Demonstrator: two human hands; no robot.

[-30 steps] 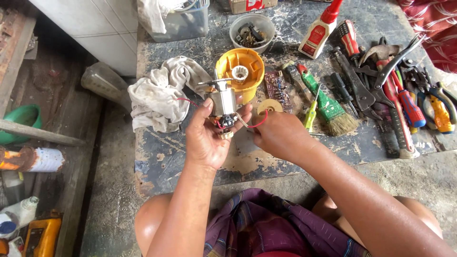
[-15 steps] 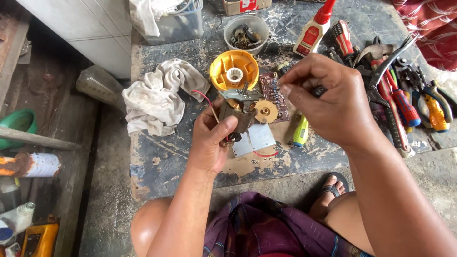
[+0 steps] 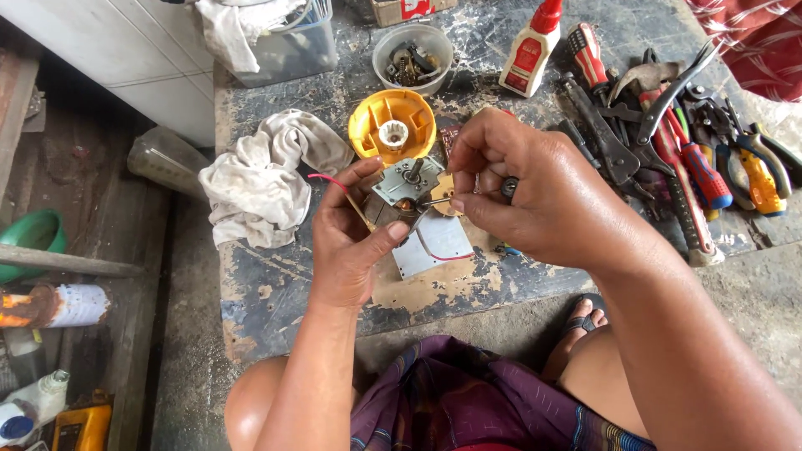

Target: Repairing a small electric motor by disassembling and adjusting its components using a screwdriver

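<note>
The left hand (image 3: 351,242) is closed around a small electric motor (image 3: 407,185), thumb pressed up against its underside and fingers curled behind it, holding it above the worn, paint-scuffed table (image 3: 276,292). The motor shows a flat grey metal plate with a short dark shaft standing up from its middle and a glimpse of copper-coloured winding below; a thin red wire (image 3: 327,180) runs off past the fingers. The right hand (image 3: 535,196) is pinched narrow, thumb and forefinger gripping a slim metal pin-like piece (image 3: 434,201) that touches the motor's edge, with a dark round part tucked among its other fingers. Just beneath the hands lies a pale square plate (image 3: 434,246), and just behind the motor a yellow round housing (image 3: 392,125) with a white hub. A crumpled white rag (image 3: 259,175) lies to the left. Farther back stand a white glue bottle with a red cap and red label (image 3: 530,50), a grey bowl of small parts (image 3: 413,54) and a cardboard box with a red patch (image 3: 405,10). Pliers and screwdrivers (image 3: 685,142) pile up to the right.
</note>
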